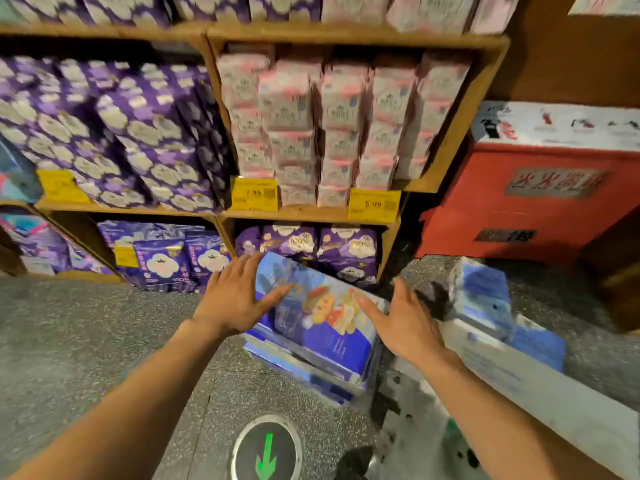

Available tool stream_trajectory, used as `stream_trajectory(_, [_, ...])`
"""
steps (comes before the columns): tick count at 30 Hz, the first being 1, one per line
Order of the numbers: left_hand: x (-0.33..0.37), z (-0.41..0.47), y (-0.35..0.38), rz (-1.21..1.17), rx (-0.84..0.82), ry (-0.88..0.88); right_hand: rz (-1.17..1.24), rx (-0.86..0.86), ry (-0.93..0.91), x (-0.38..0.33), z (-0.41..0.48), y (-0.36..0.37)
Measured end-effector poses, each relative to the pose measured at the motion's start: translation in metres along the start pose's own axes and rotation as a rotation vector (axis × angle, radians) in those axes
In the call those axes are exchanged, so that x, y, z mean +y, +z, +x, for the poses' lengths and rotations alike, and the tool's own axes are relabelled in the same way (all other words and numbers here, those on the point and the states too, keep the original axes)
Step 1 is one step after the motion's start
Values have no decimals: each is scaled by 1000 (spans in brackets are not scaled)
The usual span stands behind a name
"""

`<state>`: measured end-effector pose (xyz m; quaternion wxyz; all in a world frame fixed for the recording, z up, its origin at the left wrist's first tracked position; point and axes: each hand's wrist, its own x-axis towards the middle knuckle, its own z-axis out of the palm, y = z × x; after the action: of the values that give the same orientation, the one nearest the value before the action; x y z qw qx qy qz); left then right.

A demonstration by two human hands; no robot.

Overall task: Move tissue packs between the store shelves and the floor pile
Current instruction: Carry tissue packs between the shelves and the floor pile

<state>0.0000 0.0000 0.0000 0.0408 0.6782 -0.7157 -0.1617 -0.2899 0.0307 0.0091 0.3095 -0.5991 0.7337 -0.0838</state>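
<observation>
Blue tissue pack (322,320) with cartoon print lies tilted atop floor pile (311,375), just before lowest shelf. Left hand (235,299) at pack's left edge, fingers straight and spread, gripping nothing. Right hand (401,320) at right edge, fingers likewise open, palm turned inward. Contact with pack: cannot tell, blurred. Wooden shelves (311,214) behind hold purple packs (104,133) and pink packs (339,126); yellow price tags (254,194) on fronts. Red cabinet (536,209) at right. Green arrow marker (266,452) set in speckled floor (69,341).

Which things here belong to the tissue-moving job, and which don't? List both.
Job: left hand, right hand, blue pack, floor pile, pink shelf packs, purple shelf packs.
Not job: red cabinet, green floor arrow, yellow price tag.
</observation>
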Motion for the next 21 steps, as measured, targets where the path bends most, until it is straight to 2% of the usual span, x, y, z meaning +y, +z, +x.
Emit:
stream_trajectory(3, [-30, 24, 57, -26, 7, -69, 89, 8, 197, 28, 34, 51])
stream_trajectory(5, [-46, 36, 85, -107, 0, -127, 211, -61, 301, 43, 52, 83])
stream_trajectory(8, [-54, 50, 102, -234, 16, -212, 538, -69, 435, 53, 69, 113])
stream_trajectory(11, [-54, 57, 101, -262, 52, -291, 773, -65, 424, 56, 78, 125])
stream_trajectory(15, [-41, 33, 83, -380, 44, -328, 902, -37, 370, 49, 65, 120])
stream_trajectory(21, [-13, -34, -3, -485, 97, -373, 908, -23, 241, -2, 3, 23])
